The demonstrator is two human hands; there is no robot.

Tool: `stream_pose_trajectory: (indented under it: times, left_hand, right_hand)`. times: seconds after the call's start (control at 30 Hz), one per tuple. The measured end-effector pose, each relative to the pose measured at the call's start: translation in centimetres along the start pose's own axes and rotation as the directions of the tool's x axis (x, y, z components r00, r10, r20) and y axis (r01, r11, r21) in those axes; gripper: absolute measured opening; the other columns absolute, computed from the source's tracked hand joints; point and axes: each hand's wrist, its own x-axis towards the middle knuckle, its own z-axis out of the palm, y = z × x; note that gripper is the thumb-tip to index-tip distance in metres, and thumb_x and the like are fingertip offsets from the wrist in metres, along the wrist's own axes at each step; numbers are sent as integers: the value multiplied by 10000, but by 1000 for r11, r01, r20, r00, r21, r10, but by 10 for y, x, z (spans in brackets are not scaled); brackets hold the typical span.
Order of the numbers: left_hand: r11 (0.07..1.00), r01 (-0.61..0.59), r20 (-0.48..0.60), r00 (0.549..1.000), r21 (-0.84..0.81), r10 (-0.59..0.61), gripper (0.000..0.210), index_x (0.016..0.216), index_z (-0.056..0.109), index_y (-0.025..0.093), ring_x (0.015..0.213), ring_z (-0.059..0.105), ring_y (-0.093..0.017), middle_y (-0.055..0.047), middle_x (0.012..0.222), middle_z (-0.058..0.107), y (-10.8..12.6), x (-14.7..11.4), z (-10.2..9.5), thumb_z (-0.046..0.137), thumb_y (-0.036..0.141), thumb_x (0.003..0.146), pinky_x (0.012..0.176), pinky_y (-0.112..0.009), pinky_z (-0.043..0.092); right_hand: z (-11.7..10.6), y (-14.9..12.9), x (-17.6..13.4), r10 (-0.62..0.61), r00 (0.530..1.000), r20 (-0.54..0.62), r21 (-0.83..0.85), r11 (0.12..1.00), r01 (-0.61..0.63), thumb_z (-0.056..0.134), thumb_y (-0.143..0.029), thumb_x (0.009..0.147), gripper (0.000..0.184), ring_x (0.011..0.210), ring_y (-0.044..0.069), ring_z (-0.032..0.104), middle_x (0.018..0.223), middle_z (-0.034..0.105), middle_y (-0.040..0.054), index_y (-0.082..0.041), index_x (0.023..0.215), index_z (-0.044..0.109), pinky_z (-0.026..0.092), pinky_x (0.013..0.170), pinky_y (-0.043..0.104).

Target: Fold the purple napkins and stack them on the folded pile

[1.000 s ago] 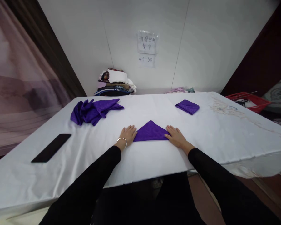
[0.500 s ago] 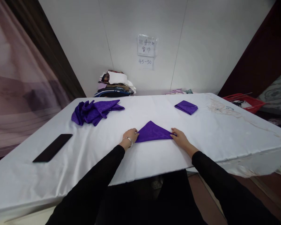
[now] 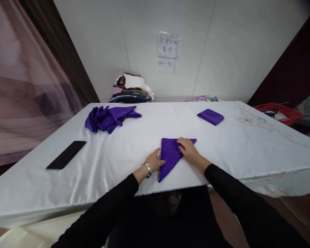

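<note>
A purple napkin (image 3: 170, 155), folded into a triangle, lies near the front edge of the white-covered table. One of its points faces me and another reaches to the right. At its left edge is my left hand (image 3: 153, 161), thumb resting on the cloth and index finger stretched apart from it. My right hand (image 3: 188, 150) lies on the upper right part of the napkin with its fingers extended, covering some of it. A crumpled heap of purple cloth (image 3: 110, 119) is at the back left. At the back right sits a folded purple napkin (image 3: 211, 116).
A flat black rectangular object (image 3: 66, 155) lies on the left of the white tablecloth (image 3: 113, 179). Behind the table are a clothes stack (image 3: 131, 90) and a wall with a paper sign (image 3: 167, 45). A red basket (image 3: 286, 115) stands beyond the right edge.
The napkin triangle has turned, its point that faced away now replaced by one toward me. Both hands have shifted from pinching its two ends to lying at its left edge and on top.
</note>
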Motion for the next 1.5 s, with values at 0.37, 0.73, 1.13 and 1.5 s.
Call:
stream_pose_trajectory:
  times: [0.37,0.73,1.13,1.5]
  left_hand:
    - [955,51,81,996,-294,-29,776,1439,180,156,402,530,-105,123,484,511,6,-6,5,580,173,773,397,-198,420]
    - [933,-335,-158,922,130,353,414,1198,555,203,809,637,-178,-36,888,685,-2,-7,-8,491,430,858,754,-317,508]
    - [751,-558,56,814,355,578,371,1116,635,281,1005,590,-170,12,1068,692,0,21,-12,344,405,923,1058,-375,286]
    - [866,-393,-136,883,309,449,345,1156,623,220,927,635,-189,-20,969,712,10,54,4,506,319,848,892,-319,474]
  right_hand:
    - [17,-75,-59,-160,969,190,93,985,144,498,-156,720,662,1320,259,365,1388,470,135,-157,1375,405,167,1115,534]
    - [25,-79,-75,91,995,-37,414,908,-67,487,-212,818,295,942,206,631,1015,698,52,-240,1063,649,481,861,357]
    - [-16,-52,-55,535,818,210,900,221,-376,697,-439,682,334,726,181,634,794,703,24,-185,898,678,509,706,337]
    - [-25,10,-12,727,667,165,813,282,-509,665,-275,641,306,431,127,535,533,586,-41,-185,911,552,363,356,210]
